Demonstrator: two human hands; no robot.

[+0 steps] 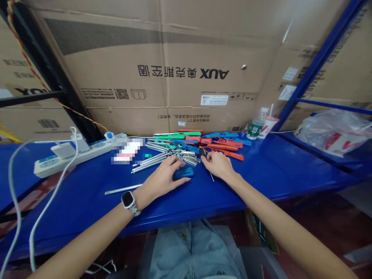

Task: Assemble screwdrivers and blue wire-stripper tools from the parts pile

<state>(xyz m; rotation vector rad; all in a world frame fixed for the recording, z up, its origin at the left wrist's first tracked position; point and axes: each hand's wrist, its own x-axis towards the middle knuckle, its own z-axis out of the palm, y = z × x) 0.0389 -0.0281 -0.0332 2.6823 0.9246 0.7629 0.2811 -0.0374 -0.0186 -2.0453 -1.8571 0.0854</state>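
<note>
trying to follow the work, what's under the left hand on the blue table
The left hand rests on a blue handle-shaped piece, whose right end shows past the fingers. The palm covers the rest, so its full shape cannot be seen.

I see the tool pile point(192, 147) mid-shelf point(261, 182), before the carton point(162, 73). Power strip point(72, 155) lies left of it, bottle point(255, 126) and cup point(269, 126) right, one rod point(122, 190) nearer me.

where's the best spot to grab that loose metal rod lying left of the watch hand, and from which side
Probably pinch the metal rod near its bare middle, coming straight down from above. It lies flat on the blue shelf, apart from the tool pile, thin and long, so a mid-length hold should keep it balanced. Its right end runs by the left hand, so that end is crowded.
</note>
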